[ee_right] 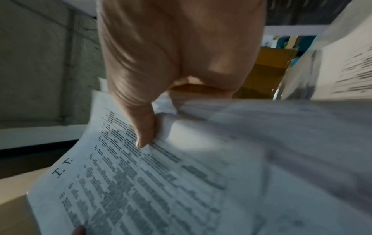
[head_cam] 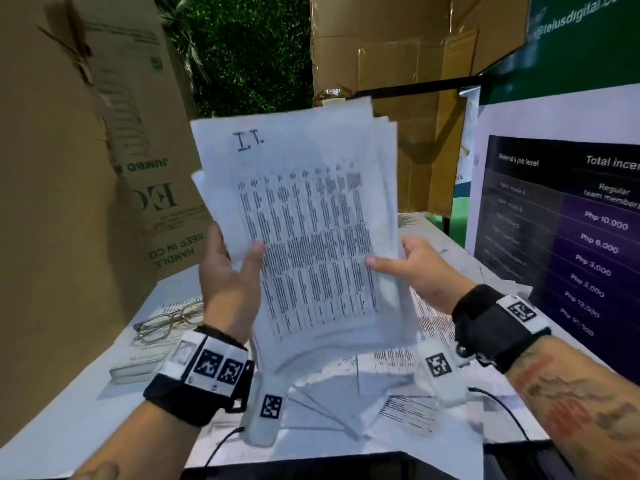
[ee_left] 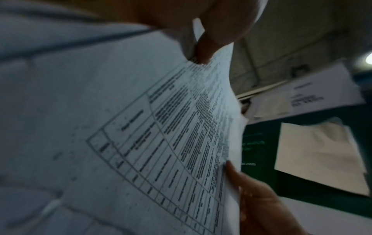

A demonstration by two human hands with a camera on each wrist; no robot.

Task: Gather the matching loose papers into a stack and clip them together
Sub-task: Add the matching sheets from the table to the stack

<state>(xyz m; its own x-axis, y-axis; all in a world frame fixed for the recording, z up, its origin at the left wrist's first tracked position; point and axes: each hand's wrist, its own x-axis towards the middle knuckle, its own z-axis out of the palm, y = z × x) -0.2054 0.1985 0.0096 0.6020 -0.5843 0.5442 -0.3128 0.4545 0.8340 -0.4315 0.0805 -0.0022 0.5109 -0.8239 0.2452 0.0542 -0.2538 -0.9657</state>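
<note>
I hold a stack of printed papers (head_cam: 304, 216) upright above the table, its front sheet marked "I.T." over a dense table of text. My left hand (head_cam: 232, 271) grips the stack's left edge, thumb on the front. My right hand (head_cam: 412, 265) pinches the right edge, thumb on the front sheet. The sheets are fanned unevenly at the top and right. In the left wrist view the gridded sheet (ee_left: 161, 143) fills the frame. The right wrist view shows my thumb (ee_right: 142, 127) pressed on the stack (ee_right: 141, 182). No clip shows in any view.
More loose printed sheets (head_cam: 398, 386) lie scattered on the white table (head_cam: 69, 427) under the stack. A book (head_cam: 145, 358) with eyeglasses (head_cam: 166, 322) on it lies at the left. Cardboard boxes (head_cam: 69, 150) stand left and behind, a poster board (head_cam: 561, 220) at the right.
</note>
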